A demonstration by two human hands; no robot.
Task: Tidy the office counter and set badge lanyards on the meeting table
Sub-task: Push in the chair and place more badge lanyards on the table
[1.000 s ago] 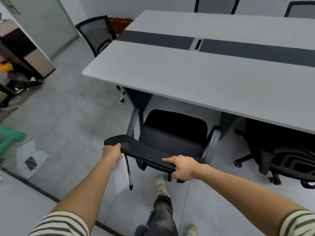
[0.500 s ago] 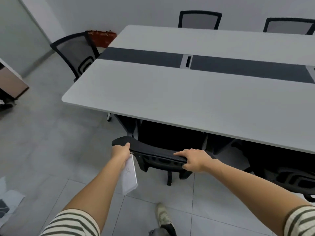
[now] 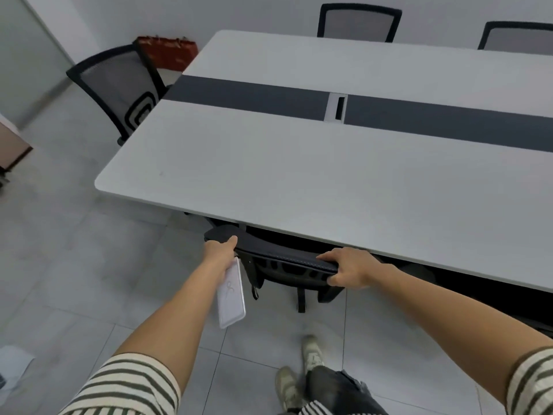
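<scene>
The office chair's backrest (image 3: 281,259) is gripped by both hands, the left hand (image 3: 220,250) also pinching a badge holder (image 3: 231,295) at 6 o'clock of the tabletop (image 3: 269,163), where it could be dropped.

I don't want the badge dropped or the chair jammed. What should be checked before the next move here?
1. Left hand on the chair backrest: ok.
2. Right hand gripping the backrest: ok.
3. White badge card secure in the left hand: cannot tell; it hangs below the hand, pinched against the chair.
4. Chair seat tucked under the meeting table: ok, only the backrest shows.
5. Near table surface free for lanyards: ok.
6. Lanyard strap attached to the card: cannot tell.
</scene>
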